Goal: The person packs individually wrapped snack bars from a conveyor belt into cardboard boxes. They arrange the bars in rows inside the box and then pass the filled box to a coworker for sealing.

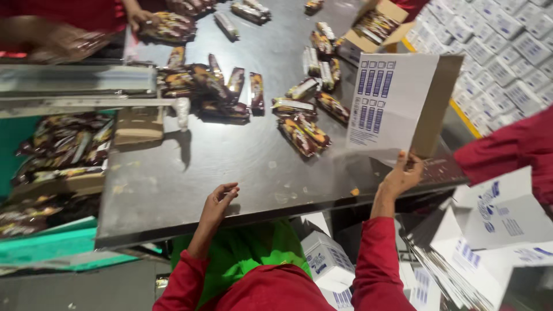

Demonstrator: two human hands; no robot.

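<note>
Two hands work apart: the right hand [403,175] pinches a flat white carton [389,101] upright, while the left hand [219,201] rests loosely curled and empty on the grey counter [230,167] near wrapped bars [302,135].

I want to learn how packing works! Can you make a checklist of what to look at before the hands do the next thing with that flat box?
1. Right hand grips the flat white carton by its lower edge: ok.
2. Left hand is free, open at the near table edge: ok.
3. Bare space on the dark table in front of the hands: ok.
4. Wrapped bars lie loose beside the carton: ok.
5. Carton opened up into a box: not ok, it looks only partly unfolded.
6. Carton's bottom flaps undamaged: cannot tell.
</note>
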